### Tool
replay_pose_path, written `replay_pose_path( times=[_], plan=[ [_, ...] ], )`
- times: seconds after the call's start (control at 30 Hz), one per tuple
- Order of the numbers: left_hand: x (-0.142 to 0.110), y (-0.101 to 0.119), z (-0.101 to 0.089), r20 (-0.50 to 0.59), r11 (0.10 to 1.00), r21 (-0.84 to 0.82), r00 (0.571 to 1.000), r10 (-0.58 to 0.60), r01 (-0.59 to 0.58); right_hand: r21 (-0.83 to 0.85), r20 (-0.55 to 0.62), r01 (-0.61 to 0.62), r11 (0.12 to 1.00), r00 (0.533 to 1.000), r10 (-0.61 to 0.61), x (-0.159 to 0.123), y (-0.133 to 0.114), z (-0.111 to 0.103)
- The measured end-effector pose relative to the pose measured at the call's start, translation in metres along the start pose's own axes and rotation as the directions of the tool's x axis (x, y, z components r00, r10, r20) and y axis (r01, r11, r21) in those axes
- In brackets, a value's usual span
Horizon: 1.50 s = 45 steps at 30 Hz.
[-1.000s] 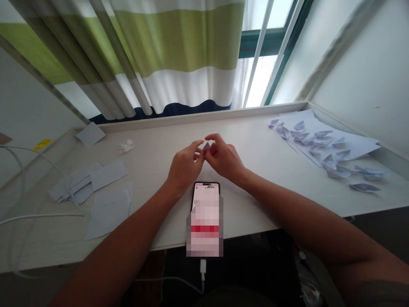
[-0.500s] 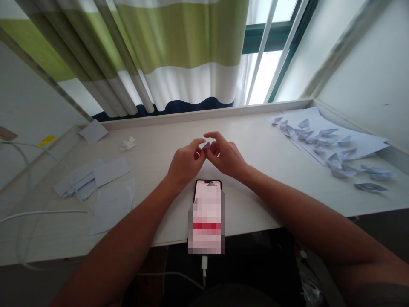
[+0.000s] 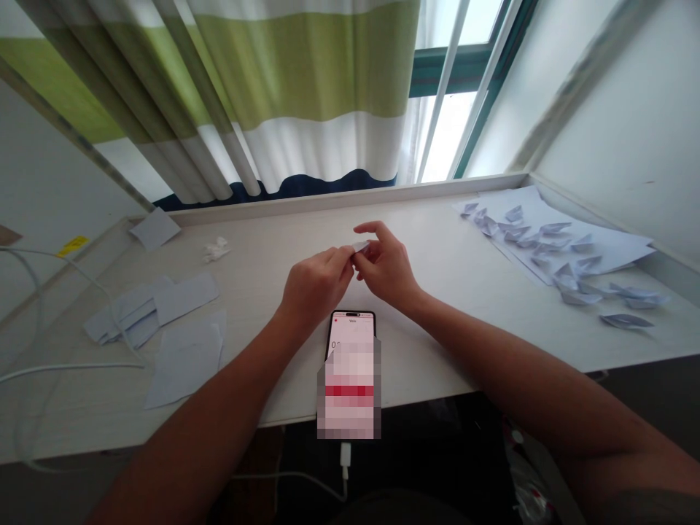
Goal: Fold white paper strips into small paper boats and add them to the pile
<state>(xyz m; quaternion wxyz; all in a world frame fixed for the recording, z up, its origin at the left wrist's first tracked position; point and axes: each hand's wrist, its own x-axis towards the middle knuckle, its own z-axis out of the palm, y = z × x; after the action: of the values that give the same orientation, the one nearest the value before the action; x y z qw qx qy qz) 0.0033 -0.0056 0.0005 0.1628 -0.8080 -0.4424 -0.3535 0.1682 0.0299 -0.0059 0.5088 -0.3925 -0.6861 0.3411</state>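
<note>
A small folded piece of white paper is held between both hands above the middle of the desk, mostly hidden by the fingers. My left hand is closed, with thumb and fingers pinching the paper's left end. Thumb and bent fingers of my right hand grip the other end, while its index finger stretches out above the paper. Just below the hands lies a phone with a lit, partly blurred screen. Over at the right, several folded paper boats stand in a cluster.
White paper sheets lie under some of the boats. To the left are loose paper pieces, a flat sheet, a crumpled tissue and a square paper. A white cable hangs below the phone; another cable crosses the left side.
My left fingers have closed over the folded paper, which now points up to the right instead of showing a peak between the hands. The whole view has shifted slightly.
</note>
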Motion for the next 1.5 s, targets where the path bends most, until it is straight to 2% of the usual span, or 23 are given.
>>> replay_pose_path(
  times=[0.13, 0.23, 0.3, 0.43, 0.57, 0.63, 0.7, 0.77, 0.83, 0.97, 1.1, 1.23, 1.37, 1.5],
  plan=[
    [-0.001, 0.003, 0.002, -0.044, 0.988, -0.115, 0.993, -0.112, 0.106, 0.028, -0.016, -0.045, 0.999, 0.999, 0.046, -0.001, -0.001, 0.002],
    [-0.001, 0.006, 0.004, -0.070, 0.917, -0.324, 0.961, -0.269, 0.233, -0.027, -0.048, 0.017, 1.000, 0.999, -0.018, -0.003, 0.000, 0.004],
    [0.000, 0.009, 0.005, -0.039, 0.804, -0.508, 0.924, -0.381, 0.310, -0.093, -0.063, 0.107, 0.990, 0.992, -0.113, -0.005, 0.002, 0.002],
    [0.005, 0.014, 0.003, 0.087, 0.486, -0.787, 0.848, -0.522, 0.380, -0.220, -0.023, 0.330, 0.918, 0.939, -0.343, -0.005, 0.005, -0.004],
    [0.010, 0.016, -0.003, 0.187, 0.257, -0.872, 0.769, -0.611, 0.416, -0.227, 0.040, 0.479, 0.848, 0.874, -0.484, -0.002, 0.007, -0.012],
    [0.011, 0.016, -0.006, 0.240, 0.149, -0.892, 0.726, -0.645, 0.427, -0.196, 0.048, 0.510, 0.838, 0.858, -0.511, 0.000, 0.008, -0.013],
    [0.012, 0.016, -0.007, 0.277, 0.085, -0.899, 0.706, -0.652, 0.431, -0.162, 0.054, 0.512, 0.844, 0.858, -0.510, 0.001, 0.007, -0.014],
    [0.011, 0.015, -0.006, 0.280, 0.084, -0.898, 0.708, -0.648, 0.432, -0.125, 0.065, 0.476, 0.870, 0.879, -0.472, 0.001, 0.006, -0.015],
    [0.010, 0.013, -0.003, 0.260, 0.119, -0.895, 0.720, -0.643, 0.430, -0.083, 0.066, 0.408, 0.909, 0.913, -0.403, 0.001, 0.004, -0.014],
    [0.007, 0.007, 0.003, 0.222, 0.213, -0.877, 0.755, -0.617, 0.432, 0.078, 0.040, 0.197, 0.977, 0.979, -0.200, 0.003, 0.005, -0.013],
    [0.006, 0.007, 0.006, 0.245, 0.276, -0.842, 0.785, -0.570, 0.463, 0.244, 0.120, 0.030, 0.969, 0.991, -0.060, 0.007, 0.010, -0.012],
    [0.006, 0.008, 0.008, 0.288, 0.227, -0.840, 0.759, -0.583, 0.493, 0.285, 0.094, 0.009, 0.959, 0.995, -0.037, 0.009, 0.012, -0.012],
    [0.005, 0.003, 0.009, 0.371, 0.172, -0.825, 0.745, -0.554, 0.538, 0.311, 0.148, -0.003, 0.950, 0.988, -0.046, 0.009, 0.010, -0.013],
    [0.003, -0.001, 0.009, 0.432, 0.137, -0.815, 0.747, -0.505, 0.563, 0.172, 0.148, 0.035, 0.985, 0.987, -0.061, 0.009, 0.008, -0.017]
  ],
)
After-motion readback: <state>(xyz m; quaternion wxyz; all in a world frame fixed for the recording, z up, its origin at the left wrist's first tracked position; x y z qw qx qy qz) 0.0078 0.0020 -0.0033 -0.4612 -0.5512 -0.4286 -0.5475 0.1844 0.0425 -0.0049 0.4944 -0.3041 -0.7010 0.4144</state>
